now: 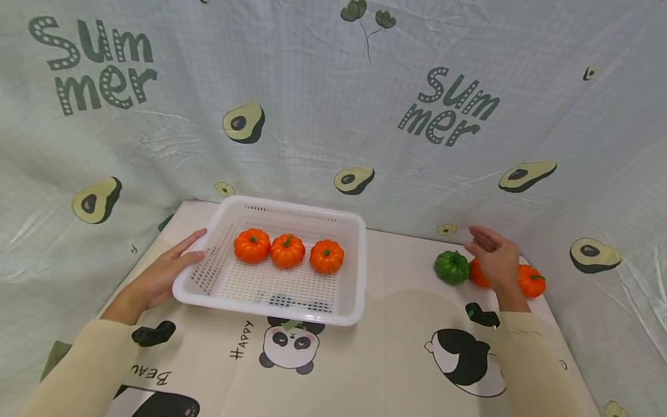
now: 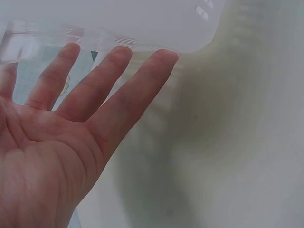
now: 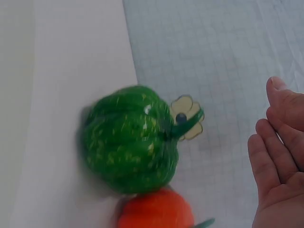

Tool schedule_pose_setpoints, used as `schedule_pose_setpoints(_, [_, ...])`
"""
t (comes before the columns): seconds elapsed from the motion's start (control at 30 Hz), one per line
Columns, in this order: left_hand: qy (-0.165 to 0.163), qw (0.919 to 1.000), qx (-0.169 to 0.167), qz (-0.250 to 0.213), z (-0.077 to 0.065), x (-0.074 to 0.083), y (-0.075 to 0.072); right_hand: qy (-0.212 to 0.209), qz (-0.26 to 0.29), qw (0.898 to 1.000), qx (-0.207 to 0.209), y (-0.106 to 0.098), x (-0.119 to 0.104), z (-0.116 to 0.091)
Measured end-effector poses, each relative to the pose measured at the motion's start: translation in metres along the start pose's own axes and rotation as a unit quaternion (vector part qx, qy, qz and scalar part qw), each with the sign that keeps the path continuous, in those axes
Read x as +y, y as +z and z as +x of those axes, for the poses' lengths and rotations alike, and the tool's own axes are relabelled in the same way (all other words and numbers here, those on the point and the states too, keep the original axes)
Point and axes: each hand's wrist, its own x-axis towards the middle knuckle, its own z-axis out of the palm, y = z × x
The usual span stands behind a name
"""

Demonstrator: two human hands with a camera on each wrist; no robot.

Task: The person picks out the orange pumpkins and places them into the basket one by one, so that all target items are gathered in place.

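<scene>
My left hand [image 1: 161, 275] is at the left side of a white perforated plastic basket [image 1: 359, 289]. Its thumb overlaps the rim in the head view; in the left wrist view its straight fingers [image 2: 114, 71] reach the basket's lower edge. Inside the basket sit an orange pumpkin [image 1: 252, 245], a second pumpkin [image 1: 288, 251] and a third pumpkin [image 1: 326, 256]. My right hand [image 1: 498, 260], fingers loosely bent and holding nothing, hovers over the right-hand group. A green pumpkin [image 3: 130, 140] lies to its left, touching an orange pumpkin [image 3: 156, 211] partly hidden by the hand.
Another orange pumpkin [image 1: 531, 281] lies right of my right hand, near the table's right edge. The pale table [image 1: 365, 370] carries panda prints. A curtain [image 1: 307, 87] with avocado prints hangs close behind and beside it.
</scene>
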Motion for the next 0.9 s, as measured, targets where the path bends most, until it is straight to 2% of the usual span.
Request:
schedule_pose_setpoints(0.27, [0.001,1.0000,0.002,0.001,-0.002,0.002,0.000,0.045,-0.045,0.997,0.038,-0.015,0.013,-0.005])
schedule_pose_setpoints(0.53, [0.000,1.0000,0.004,0.001,-0.001,0.002,0.000,0.099,-0.042,0.992,0.062,-0.023,0.028,-0.007])
schedule_pose_setpoints(0.9, [0.001,1.0000,0.000,0.007,-0.002,0.003,0.000,0.114,-0.094,0.989,0.011,-0.027,0.052,-0.013])
